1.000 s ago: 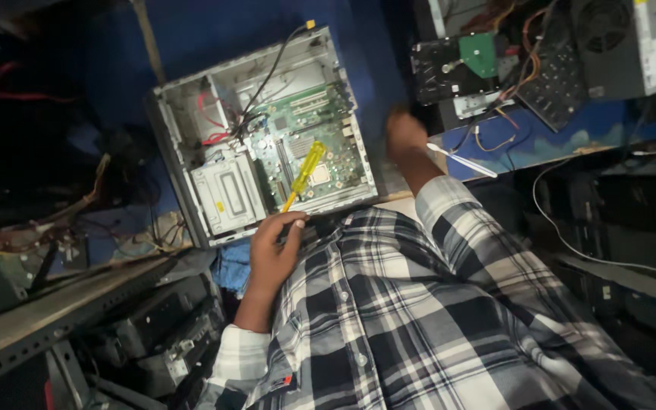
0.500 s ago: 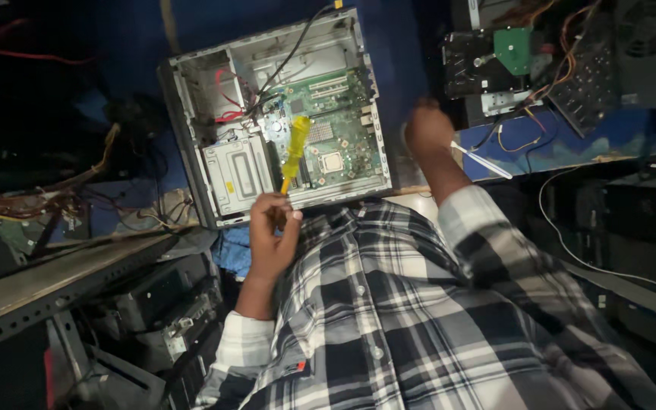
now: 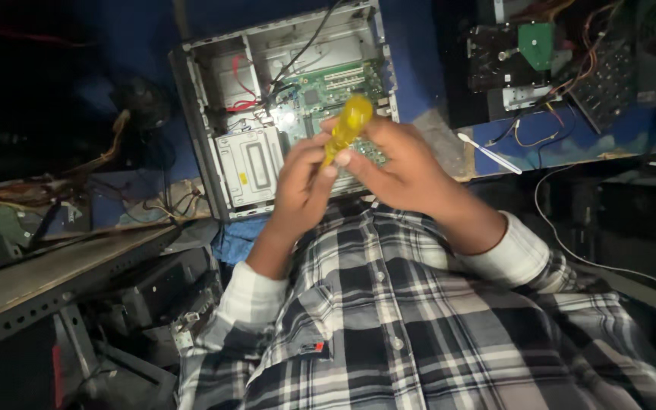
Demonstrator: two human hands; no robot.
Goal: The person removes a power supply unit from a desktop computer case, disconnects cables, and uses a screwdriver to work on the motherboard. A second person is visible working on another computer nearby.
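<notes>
Head view, single frame. A yellow-handled screwdriver (image 3: 345, 127) is held between both hands, raised over the open computer case (image 3: 282, 106). The left hand (image 3: 303, 180) is closed around the lower part of the handle, fingers curled in, thumb side toward the tool. The right hand (image 3: 400, 168) is wrapped about the handle from the other side, its fingers (image 3: 373, 130) lying across the upper part just below the rounded yellow end. Only that rounded end and a short stretch of the handle are seen above the grip; the shaft and tip are hidden between the palms, so their direction cannot be told. The handle is tilted, top end toward the upper right.

The case is laid on its side on a blue surface (image 3: 419, 68), side panel off. A green motherboard (image 3: 328, 95) is exposed directly behind the hands, with a grey drive cage (image 3: 250, 163) to its left and red and black cables (image 3: 248, 91) above that. A white slender tool (image 3: 489, 153) lies on the bench edge, apart from the right hand. Plaid shirt sleeves (image 3: 389, 326) fill the lower frame.
</notes>
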